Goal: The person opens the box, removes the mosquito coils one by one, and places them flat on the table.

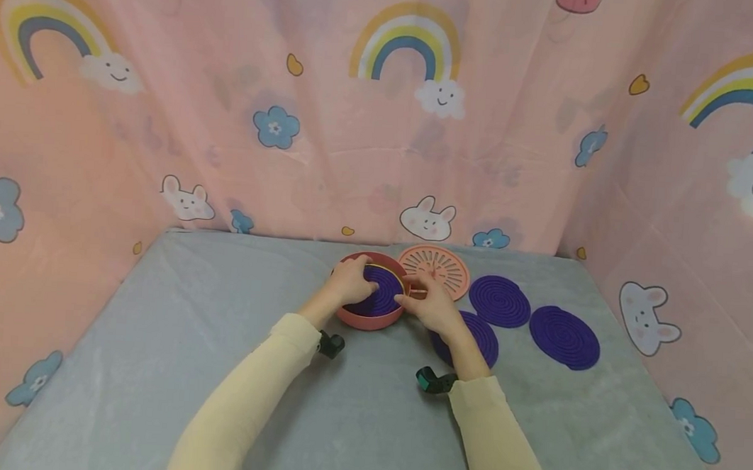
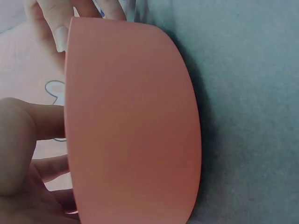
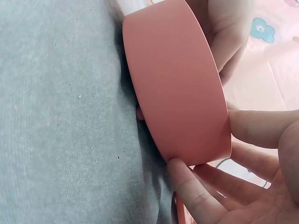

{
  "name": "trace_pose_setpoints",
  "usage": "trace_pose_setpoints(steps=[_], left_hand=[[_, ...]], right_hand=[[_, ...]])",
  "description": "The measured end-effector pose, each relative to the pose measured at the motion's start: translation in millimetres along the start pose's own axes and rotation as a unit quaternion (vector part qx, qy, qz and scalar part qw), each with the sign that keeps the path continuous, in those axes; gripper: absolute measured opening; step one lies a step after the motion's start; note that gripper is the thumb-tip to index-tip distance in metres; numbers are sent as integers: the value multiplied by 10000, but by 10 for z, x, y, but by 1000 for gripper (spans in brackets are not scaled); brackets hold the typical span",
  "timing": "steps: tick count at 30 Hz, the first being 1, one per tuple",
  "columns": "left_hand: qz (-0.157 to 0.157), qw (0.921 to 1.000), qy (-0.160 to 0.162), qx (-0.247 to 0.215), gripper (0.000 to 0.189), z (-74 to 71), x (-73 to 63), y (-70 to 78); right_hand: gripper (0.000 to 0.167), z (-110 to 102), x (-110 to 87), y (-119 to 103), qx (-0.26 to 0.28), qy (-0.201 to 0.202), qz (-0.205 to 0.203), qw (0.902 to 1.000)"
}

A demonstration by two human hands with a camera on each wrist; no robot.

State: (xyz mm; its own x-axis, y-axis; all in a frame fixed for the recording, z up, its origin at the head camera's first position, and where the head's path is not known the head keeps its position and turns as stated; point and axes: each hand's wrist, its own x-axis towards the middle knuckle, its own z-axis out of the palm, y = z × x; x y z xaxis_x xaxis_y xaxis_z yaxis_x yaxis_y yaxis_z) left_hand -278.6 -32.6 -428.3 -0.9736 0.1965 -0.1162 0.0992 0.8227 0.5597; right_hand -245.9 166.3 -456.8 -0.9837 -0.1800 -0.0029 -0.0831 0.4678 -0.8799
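In the head view alone we see the purple spiral disc (image 1: pixel 382 299) inside the round coral-pink bowl (image 1: pixel 369 323). The right wrist view shows us the right hand (image 3: pixel 247 179) pinching its wall; the left hand (image 1: pixel 348 282) reaches in, grip undeterminable. Grey cloth (image 1: pixel 214 397) extends leftward; a peach slotted disc (image 1: pixel 448 263) crowds the right.

A grey-blue cloth (image 1: pixel 367 412) covers the tabletop. Directly on it stands a pink bowl (image 1: pixel 369 323), with a slotted peach lid (image 1: pixel 450 271) lying flat just beside it. Farther right lie three round purple coasters (image 1: pixel 499 301), one partly hidden behind a forearm.
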Motion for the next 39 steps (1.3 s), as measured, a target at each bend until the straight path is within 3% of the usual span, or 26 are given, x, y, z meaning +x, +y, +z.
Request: trace_pose_setpoints(steps=[10,17,24,28,39], left_hand=[[9,9994,73,347,62,21,13,5],[113,9991,363,-174,58,68,31,-48],[271,9933,662,-904,54,61,44,-115],[392,9906,580,-1175,48,-5,43,-155],[514,9895,39,-1353,48,-145,-4,-151]], right_hand=[[51,3,-2,-4,44,-13,87,10000],[51,10,-6,-6,58,36,85,9999],[51,15,-6,-1,69,12,105,9999],[51,21,-3,-14,96,-1,125,9999],[51,7,-7,-12,159,-54,128,9998]])
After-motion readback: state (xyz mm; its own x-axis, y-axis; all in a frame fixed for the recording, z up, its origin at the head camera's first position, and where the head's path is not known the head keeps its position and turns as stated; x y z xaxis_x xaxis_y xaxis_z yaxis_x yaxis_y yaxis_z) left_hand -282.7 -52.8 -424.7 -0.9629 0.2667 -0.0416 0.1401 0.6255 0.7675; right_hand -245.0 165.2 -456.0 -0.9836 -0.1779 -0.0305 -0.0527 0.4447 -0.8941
